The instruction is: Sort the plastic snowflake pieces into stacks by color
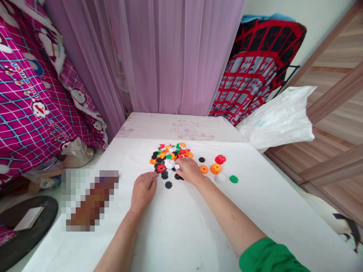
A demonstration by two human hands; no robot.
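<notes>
A mixed pile of notched plastic discs (169, 155) in red, orange, green, black and white lies on the white-covered table. At its near right side my right hand (189, 170) reaches in, fingers bent together on a white disc (177, 166). My left hand (144, 190) rests at the near left of the pile, fingers closed around a thin greyish piece (152, 181) seen edge-on, whose kind is hard to make out. Between the hands, a single black disc (168, 184) lies flat, nearest to me.
Right of the pile sit sorted discs: black (201, 159), red (220, 159), orange (216, 168), another orange (203, 169), white (220, 178) and green (234, 179). A white plastic bag (280, 117) stands by the table's right edge. Purple curtains (181, 56) hang behind.
</notes>
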